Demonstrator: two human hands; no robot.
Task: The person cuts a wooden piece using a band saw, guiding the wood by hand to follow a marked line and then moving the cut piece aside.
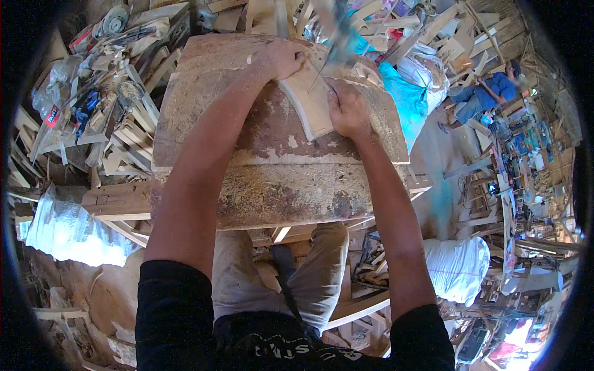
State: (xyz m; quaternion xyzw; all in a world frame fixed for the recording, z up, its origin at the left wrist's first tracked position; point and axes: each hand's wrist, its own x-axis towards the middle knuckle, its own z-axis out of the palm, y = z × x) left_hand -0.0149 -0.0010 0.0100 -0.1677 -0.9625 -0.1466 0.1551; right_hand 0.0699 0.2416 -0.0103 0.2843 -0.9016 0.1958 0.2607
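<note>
A pale, flat wooden board [304, 104] with a curved left edge lies on the worn, sawdust-covered worktable [266, 198]. My left hand [281, 60] is closed at its far left part, fingers curled. On its right side, my right hand [348, 108] grips the edge, thumb towards the middle. Between the hands, a thin dark strip like a saw blade [320, 75] slants down to the board. Its upper end runs into a blurred bluish shape [340, 34]. My curled fingers hide parts of the board's edges.
Wood offcuts [133, 136] are heaped left of the table; more scraps lie beyond it. A turquoise sack [402, 99] touches its right side. Another person [486, 93] in blue sits farther right. A white sack [458, 269] stands near my right arm; a wooden beam [117, 201] juts out left.
</note>
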